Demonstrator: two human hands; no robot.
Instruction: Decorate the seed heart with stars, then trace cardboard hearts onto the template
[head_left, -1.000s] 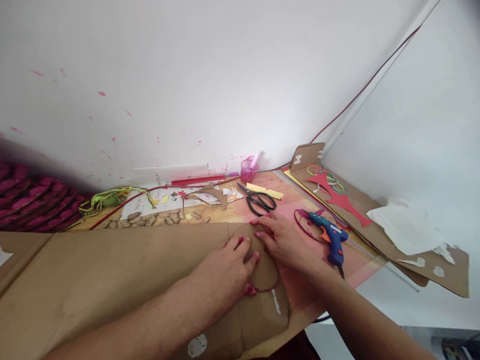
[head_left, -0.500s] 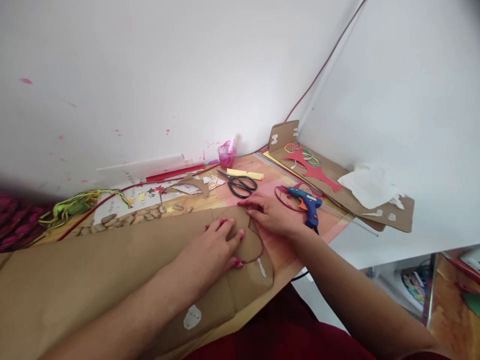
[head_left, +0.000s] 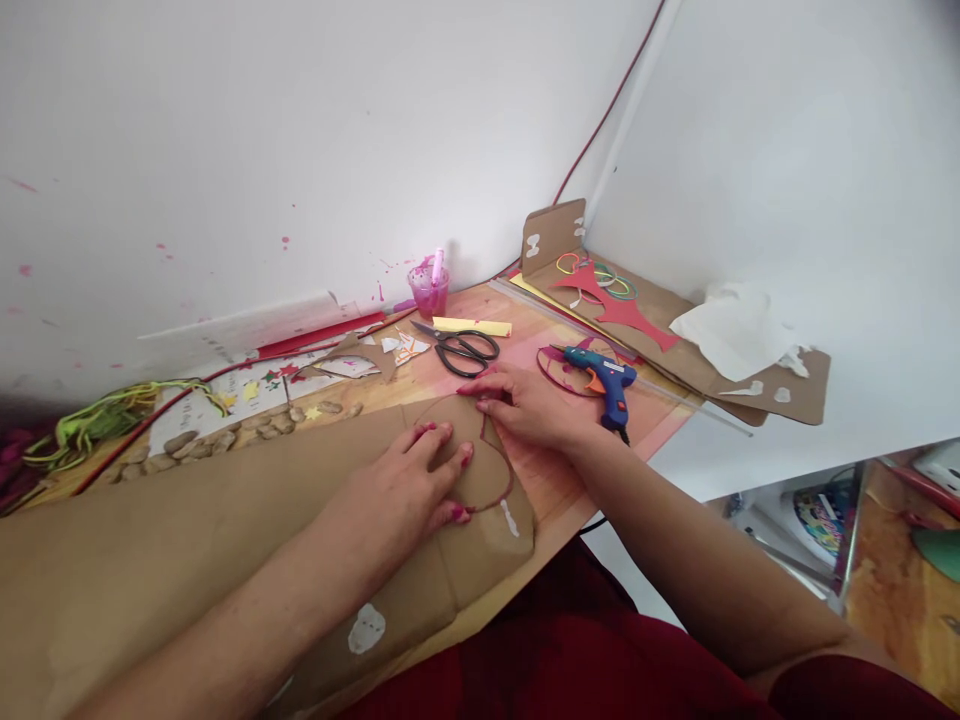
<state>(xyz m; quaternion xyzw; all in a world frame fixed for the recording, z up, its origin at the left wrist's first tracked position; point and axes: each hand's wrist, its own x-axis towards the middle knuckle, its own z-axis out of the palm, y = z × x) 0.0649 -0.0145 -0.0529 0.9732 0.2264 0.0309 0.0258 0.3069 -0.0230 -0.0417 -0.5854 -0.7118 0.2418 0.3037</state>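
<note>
My left hand (head_left: 420, 472) lies with its fingers spread on a round cardboard piece (head_left: 484, 462), pressing it against a large brown cardboard sheet (head_left: 225, 530). A thin dark-red cord (head_left: 495, 500) follows the round piece's edge. At the far edge of the round piece, my right hand (head_left: 529, 408) has thumb and forefinger pinched on the cord, which runs down from the thumb. Just beyond the right hand lie black-handled scissors (head_left: 466, 352). A blue glue gun (head_left: 607, 380) rests to its right, over another red-edged disc (head_left: 551, 372).
Along the wall are a pink-stained cup (head_left: 429, 292) with a marker, paper scraps, several peanut-like shells (head_left: 217, 442) and green yarn (head_left: 112, 420). At right, folded cardboard (head_left: 806, 375) bears a red cutout (head_left: 630, 315), rubber bands and white cloth (head_left: 731, 325). A red cable (head_left: 611, 100) crosses the wall.
The view has shifted slightly, so everything sits a little further left and higher. Both hands keep nearly the same places on the round piece.
</note>
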